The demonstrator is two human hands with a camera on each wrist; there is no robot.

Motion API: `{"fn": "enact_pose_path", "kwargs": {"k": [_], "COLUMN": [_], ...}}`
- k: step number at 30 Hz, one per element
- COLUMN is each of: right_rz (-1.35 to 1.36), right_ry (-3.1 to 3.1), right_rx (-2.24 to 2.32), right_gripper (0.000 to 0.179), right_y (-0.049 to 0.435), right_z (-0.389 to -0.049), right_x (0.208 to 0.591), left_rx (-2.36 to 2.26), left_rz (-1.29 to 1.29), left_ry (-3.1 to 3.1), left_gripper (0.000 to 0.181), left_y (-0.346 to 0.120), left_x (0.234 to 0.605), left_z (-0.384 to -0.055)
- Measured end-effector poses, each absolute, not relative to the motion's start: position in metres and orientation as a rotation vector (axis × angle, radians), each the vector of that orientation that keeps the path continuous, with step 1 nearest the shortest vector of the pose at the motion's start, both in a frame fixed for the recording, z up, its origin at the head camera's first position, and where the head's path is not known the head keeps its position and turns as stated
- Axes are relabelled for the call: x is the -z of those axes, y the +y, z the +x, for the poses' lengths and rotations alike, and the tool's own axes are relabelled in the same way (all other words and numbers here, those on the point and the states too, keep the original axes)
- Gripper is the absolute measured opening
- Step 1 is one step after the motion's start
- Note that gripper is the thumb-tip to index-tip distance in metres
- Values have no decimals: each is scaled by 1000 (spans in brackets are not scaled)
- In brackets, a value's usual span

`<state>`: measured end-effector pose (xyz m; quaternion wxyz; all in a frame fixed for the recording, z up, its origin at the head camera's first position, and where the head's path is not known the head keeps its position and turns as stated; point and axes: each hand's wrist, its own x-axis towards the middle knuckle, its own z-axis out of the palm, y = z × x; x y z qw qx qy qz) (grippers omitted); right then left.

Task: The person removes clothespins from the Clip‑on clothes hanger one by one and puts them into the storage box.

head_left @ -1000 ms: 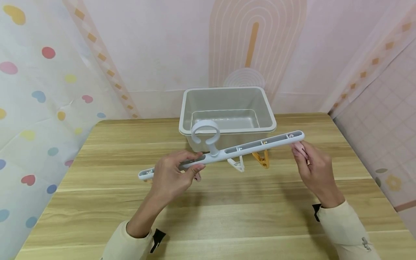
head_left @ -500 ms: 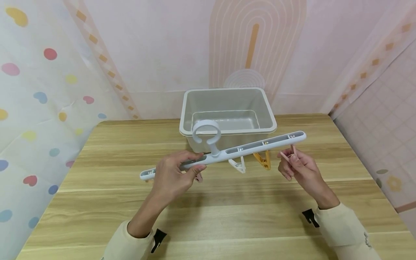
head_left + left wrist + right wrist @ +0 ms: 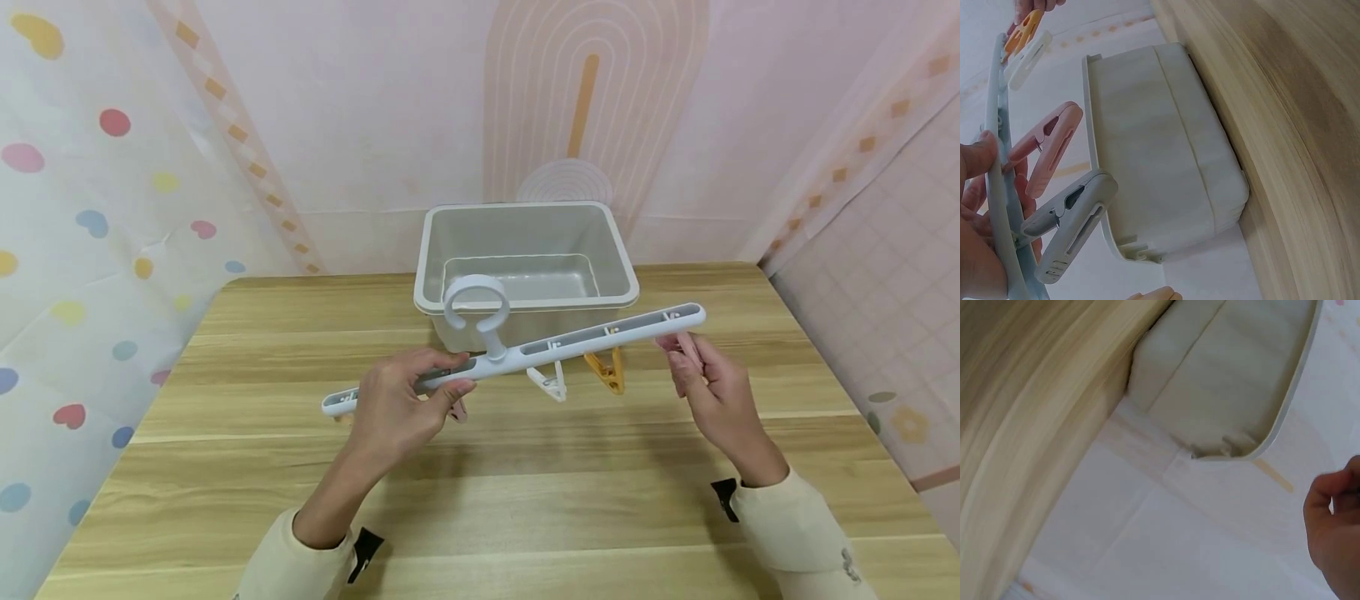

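My left hand [image 3: 401, 408] grips a pale blue bar hanger [image 3: 585, 339] left of its round hook [image 3: 477, 304], thumb and fingers on either side of the bar. The hanger is held above the table, its right end tilted up. At that end my right hand [image 3: 716, 392] pinches a pink clothespin [image 3: 688, 352] just under the bar. Between the hands, a white clothespin [image 3: 550, 382] and an orange clothespin [image 3: 607, 369] hang from the bar. Another pink clothespin [image 3: 1050, 147] and a grey clothespin [image 3: 1075, 219] hang by my left hand in the left wrist view.
Behind the hanger, a grey plastic bin [image 3: 525, 302] stands on the wooden table [image 3: 555, 517], close to the patterned backdrop [image 3: 360, 125]. The hook overlaps the bin's front rim in the head view. A dotted sheet [image 3: 97, 317] borders the left side.
The right hand lowered the pink clothespin slightly away from the bar's end and turned it, then brought it back up under the bar. The left hand and hanger stayed almost still.
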<state>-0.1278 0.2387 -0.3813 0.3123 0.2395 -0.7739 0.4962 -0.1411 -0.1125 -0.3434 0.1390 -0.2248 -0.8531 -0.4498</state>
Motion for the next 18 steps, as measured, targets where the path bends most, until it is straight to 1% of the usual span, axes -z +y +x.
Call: {"fn": "enact_pose_path", "kwargs": {"k": [2, 6, 9, 13, 18], "right_rz": [589, 552, 546, 539, 596], "right_ry": [-2044, -2034, -2041, -2043, -2044], "right_rx": [-1158, -861, -650, -549, -736], "right_gripper": [15, 39, 50, 53, 51], "right_y": [241, 247, 251, 254, 255], "right_z": [-129, -131, -132, -133, -133], "right_x": [381, 380, 378, 377, 379], "left_rx": [1301, 1291, 1281, 1262, 1239], "left_rz": [-655, -660, -672, -696, -710], "left_ry": [-2467, -2472, -2468, -2447, -2426], "left_gripper": [25, 25, 25, 26, 26], "left_y": [-112, -112, -113, -113, -113], "left_x": [343, 342, 342, 344, 346], "left_z": [-141, -141, -141, -143, -145]}}
